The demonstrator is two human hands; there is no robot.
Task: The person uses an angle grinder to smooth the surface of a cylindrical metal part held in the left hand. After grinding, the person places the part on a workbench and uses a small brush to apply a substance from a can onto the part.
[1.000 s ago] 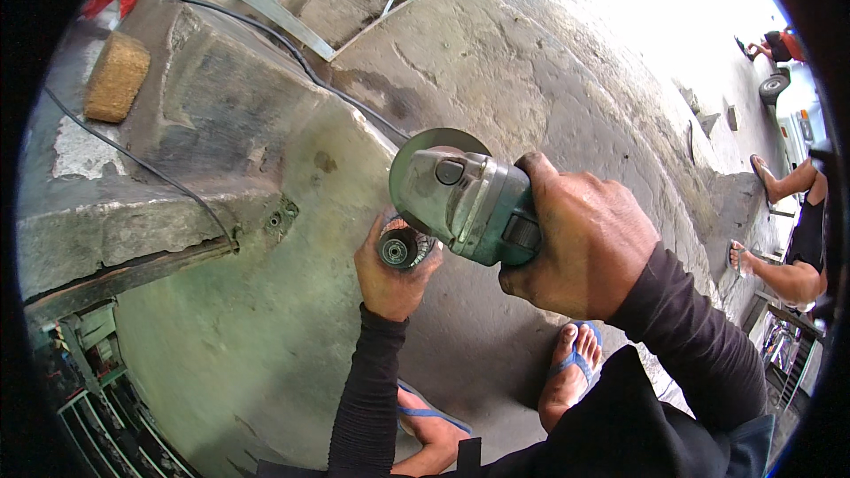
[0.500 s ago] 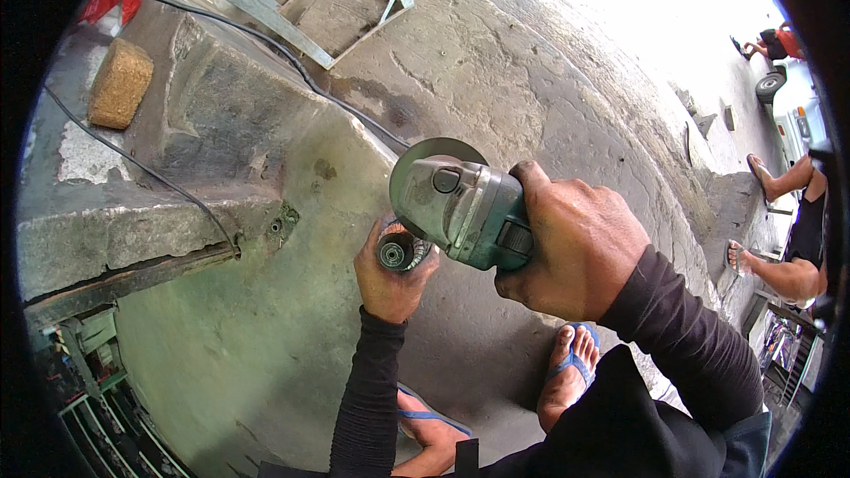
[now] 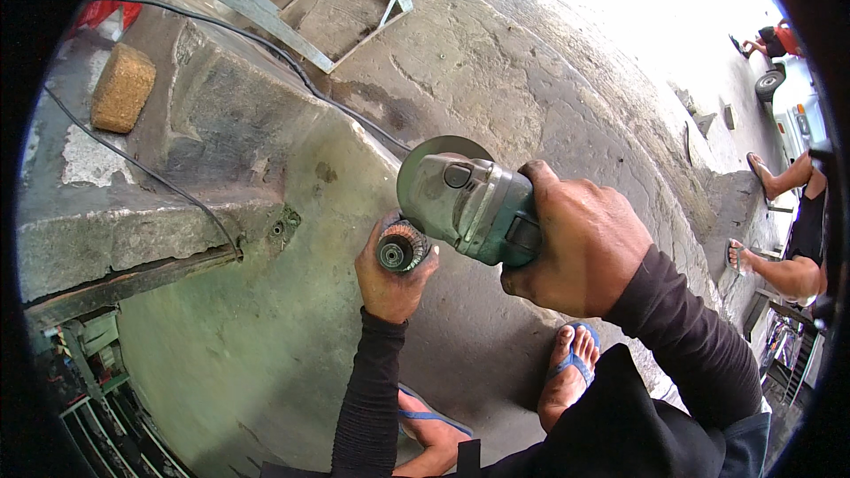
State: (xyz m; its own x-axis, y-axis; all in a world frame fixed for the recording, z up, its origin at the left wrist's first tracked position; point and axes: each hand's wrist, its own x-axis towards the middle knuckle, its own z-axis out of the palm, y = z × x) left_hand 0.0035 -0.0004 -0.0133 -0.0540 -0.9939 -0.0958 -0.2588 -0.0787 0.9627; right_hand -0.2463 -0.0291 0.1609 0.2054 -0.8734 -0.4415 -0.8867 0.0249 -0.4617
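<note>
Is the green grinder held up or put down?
Held up: the right hand is wrapped around the grinder, above the concrete floor.

A rough, open-air workshop, this looks like, and the signs come thick: a green angle grinder (image 3: 478, 212) sits in the person's right hand (image 3: 589, 243) above a worn, stained concrete floor (image 3: 248, 345), a dark cable (image 3: 305, 80) snakes across the far left, and a bare metal frame (image 3: 230, 2) stands near it. Over on the left runs a chipped concrete ledge (image 3: 150, 235), while on the far right, out in bright daylight, there's a pale vehicle (image 3: 797, 93)!
</note>
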